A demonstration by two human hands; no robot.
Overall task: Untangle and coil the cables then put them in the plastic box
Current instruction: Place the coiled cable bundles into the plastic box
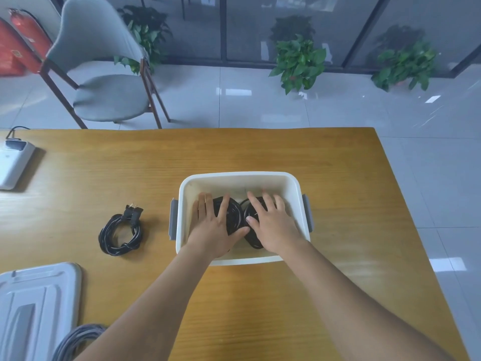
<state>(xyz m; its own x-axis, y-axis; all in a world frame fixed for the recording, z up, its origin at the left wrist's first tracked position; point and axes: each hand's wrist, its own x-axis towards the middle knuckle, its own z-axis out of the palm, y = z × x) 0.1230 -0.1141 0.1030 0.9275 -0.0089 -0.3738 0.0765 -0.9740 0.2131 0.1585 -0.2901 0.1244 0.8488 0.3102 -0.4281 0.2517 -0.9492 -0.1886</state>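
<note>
Forearms: both bare, reach fwd from near edge over the counter [325, 162] into the box.
Grey cable bundle [75, 340]: at near-left edge, just beside the lid, partly cut off by frame.
Lid [33, 300]: pale grey-white, flat on counter, near-left corner.
Plastic box [242, 177]: white, open top, grey side latches, sits mid-counter.
Left hand [216, 225]: inside box, fingers spread wide & straight, palm down pressing on the left black coil [234, 217]; not curled round it.
Right hand [270, 222]: inside box, fingers splayed flat, pressing on the right black coil [251, 239]; thumb tip near left thumb.
Coils in box: two black, side by side on box floor, touching or nearly so; mostly hidden under the hands.
Spare black cable [121, 233]: coiled, w/ two-pin plug on top, lies on counter left of box, well apart from it.
White device [14, 162]: far-left of counter, thin dark cord plugged in.
Bkgd: grey chair [104, 74], potted plants [299, 63] by glass wall, red extinguishers [20, 43] far left, tiled floor.
</note>
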